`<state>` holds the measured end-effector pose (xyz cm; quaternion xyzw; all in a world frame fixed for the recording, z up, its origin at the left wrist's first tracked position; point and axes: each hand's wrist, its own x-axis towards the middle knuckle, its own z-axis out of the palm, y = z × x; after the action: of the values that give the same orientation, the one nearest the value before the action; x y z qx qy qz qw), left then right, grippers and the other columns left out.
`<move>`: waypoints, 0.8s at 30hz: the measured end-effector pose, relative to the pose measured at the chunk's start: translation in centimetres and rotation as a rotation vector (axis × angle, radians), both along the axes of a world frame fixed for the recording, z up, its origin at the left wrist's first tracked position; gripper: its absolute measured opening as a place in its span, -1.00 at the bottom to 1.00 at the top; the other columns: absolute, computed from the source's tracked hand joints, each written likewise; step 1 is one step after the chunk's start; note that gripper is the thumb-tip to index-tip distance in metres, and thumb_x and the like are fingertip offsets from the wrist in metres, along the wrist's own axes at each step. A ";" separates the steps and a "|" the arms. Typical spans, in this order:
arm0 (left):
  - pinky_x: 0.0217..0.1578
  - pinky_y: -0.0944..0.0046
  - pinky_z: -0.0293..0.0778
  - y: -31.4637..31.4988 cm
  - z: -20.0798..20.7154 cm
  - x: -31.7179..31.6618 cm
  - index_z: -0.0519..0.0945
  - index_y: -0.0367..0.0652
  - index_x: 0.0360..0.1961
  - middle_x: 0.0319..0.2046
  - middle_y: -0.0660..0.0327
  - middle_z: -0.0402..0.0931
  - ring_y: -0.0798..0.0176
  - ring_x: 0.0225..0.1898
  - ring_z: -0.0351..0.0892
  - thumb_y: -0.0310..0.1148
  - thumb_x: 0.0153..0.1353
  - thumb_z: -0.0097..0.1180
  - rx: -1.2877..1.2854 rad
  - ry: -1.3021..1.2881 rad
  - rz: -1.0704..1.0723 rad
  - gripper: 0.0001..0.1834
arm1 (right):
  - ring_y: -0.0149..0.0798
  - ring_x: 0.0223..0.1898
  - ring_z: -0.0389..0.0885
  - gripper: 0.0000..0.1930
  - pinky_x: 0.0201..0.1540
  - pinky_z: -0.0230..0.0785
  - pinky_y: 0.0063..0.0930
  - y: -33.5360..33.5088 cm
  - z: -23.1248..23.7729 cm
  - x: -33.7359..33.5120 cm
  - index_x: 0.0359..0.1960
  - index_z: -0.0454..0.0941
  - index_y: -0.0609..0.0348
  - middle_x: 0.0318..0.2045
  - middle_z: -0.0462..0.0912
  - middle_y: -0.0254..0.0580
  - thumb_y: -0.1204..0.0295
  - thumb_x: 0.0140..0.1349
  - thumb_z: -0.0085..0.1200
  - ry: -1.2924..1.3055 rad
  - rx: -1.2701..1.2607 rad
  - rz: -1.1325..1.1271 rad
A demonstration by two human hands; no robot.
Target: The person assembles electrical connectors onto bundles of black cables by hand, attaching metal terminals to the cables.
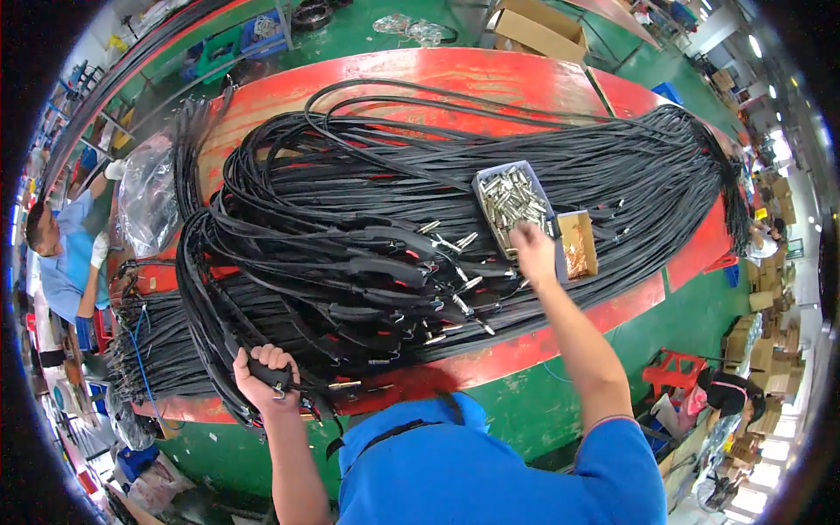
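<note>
My left hand (267,376) is closed around a thick black cable end (273,374) at the near left edge of the table, with bare wire tips showing just below the fingers. My right hand (534,252) reaches to the near side of a shallow grey-white box (549,206) full of small silvery metal connectors (513,198). Its fingers are bunched at the connectors; whatever they pinch is too small to make out. Between my hands lie several thick black cable sleeves (385,269), some with silvery connectors (471,283) on their ends.
Long bundles of black cable (612,157) cover much of the red table (490,74). Beside the connector box stands a small open cardboard box (577,245) with copper-coloured parts. A co-worker (66,249) in white gloves stands at the left end, near clear plastic bags (147,197). A red stool (674,372) stands at the right.
</note>
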<state>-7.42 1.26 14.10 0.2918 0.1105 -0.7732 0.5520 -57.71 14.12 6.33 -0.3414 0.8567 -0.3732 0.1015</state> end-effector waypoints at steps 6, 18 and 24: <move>-0.52 0.35 0.19 -0.3 0.9 -0.8 0.31 -0.08 -0.51 -0.59 0.37 0.10 0.38 -0.58 0.09 -0.20 0.28 0.13 -0.016 -0.058 0.007 -0.67 | 0.13 0.02 0.61 -0.55 0.09 0.49 -0.05 -5.3 -6.4 -13.9 0.14 0.51 0.07 0.02 0.57 0.09 0.41 0.16 0.16 0.404 0.274 0.100; -0.46 0.26 0.34 -0.6 0.7 -2.7 0.43 -0.12 -0.50 -0.57 0.26 0.33 0.25 -0.54 0.29 -0.21 0.20 0.19 0.061 -0.131 0.069 -0.72 | 0.18 -0.10 0.66 -0.74 -0.04 0.52 0.05 -7.7 -6.4 -15.5 -0.09 0.57 0.17 -0.12 0.66 0.12 0.41 0.20 0.04 0.569 0.707 0.316; -0.46 0.25 0.37 -1.3 1.0 -2.5 0.42 -0.09 -0.51 -0.58 0.25 0.33 0.24 -0.54 0.32 -0.23 0.16 0.22 0.103 -0.136 0.038 -0.74 | 0.21 -0.26 0.67 -0.78 -0.23 0.48 0.06 -5.0 -2.9 -11.0 -0.16 0.60 0.17 -0.31 0.69 0.09 0.29 0.38 0.02 0.452 0.270 0.322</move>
<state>-9.96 -0.01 15.11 0.3694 0.1178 -0.7345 0.5570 -68.68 9.11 3.43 -0.5307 0.8341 -0.1499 0.0108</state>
